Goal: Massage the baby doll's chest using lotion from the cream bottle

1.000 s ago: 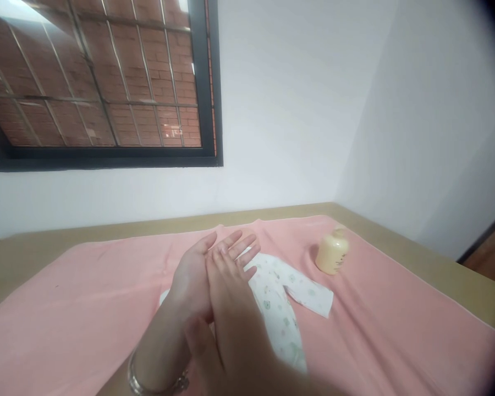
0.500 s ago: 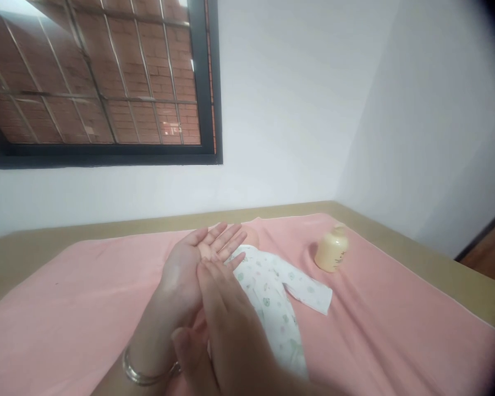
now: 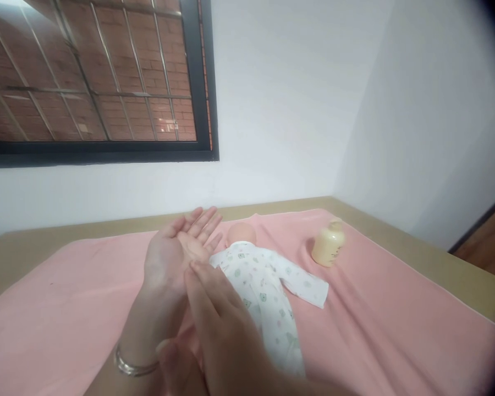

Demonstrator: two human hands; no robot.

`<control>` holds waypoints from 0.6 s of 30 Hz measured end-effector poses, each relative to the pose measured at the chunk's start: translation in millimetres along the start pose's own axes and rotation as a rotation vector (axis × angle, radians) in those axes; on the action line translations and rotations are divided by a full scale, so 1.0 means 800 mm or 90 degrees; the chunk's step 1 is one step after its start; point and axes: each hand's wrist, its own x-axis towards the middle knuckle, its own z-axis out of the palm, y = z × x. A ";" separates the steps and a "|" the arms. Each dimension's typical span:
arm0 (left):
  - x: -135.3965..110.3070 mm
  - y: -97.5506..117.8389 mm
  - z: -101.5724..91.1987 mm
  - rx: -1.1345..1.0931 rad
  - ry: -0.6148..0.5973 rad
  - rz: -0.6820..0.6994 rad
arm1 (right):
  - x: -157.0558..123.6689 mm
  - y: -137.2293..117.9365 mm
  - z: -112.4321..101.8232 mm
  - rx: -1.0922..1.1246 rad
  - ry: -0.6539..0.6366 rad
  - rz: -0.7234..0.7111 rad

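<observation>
My left hand (image 3: 175, 250) is held palm up with its fingers stretched out, and a silver bangle (image 3: 134, 367) circles its wrist. Against the heel of that palm rest the fingertips of my right hand (image 3: 223, 313); its fingers are extended and lie together, the thumb apart. Neither hand holds an object. Behind the hands lies a baby doll (image 3: 241, 234) in a white printed long-sleeved garment (image 3: 268, 294), one sleeve spread to the right. My hands and forearms cover part of the doll's left side and lower body.
A pale yellow bottle (image 3: 329, 246) stands to the right of the doll on a pink blanket (image 3: 86, 297). The blanket covers a tan surface (image 3: 375, 234) against white walls (image 3: 292, 99). A barred window (image 3: 103, 77) is at the upper left.
My left hand has shifted left and slightly up, uncovering the doll's head. My right fingertips have slid from its palm toward the heel. The view has shifted slightly.
</observation>
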 end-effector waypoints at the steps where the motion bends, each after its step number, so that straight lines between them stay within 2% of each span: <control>1: 0.002 0.001 -0.001 -0.004 0.003 0.021 | 0.000 0.002 0.001 0.006 0.001 -0.003; 7: 0.008 0.001 -0.004 0.004 0.019 0.172 | -0.008 0.008 0.008 0.037 -0.034 -0.035; 11: 0.008 -0.014 -0.001 0.054 0.024 0.278 | -0.014 -0.003 0.002 0.070 -0.024 0.038; 14: 0.006 -0.029 0.004 0.090 0.019 0.302 | -0.014 -0.005 -0.004 0.078 0.021 0.097; 18: -0.005 -0.045 0.015 0.129 0.035 0.284 | -0.006 0.006 -0.005 0.077 0.040 0.132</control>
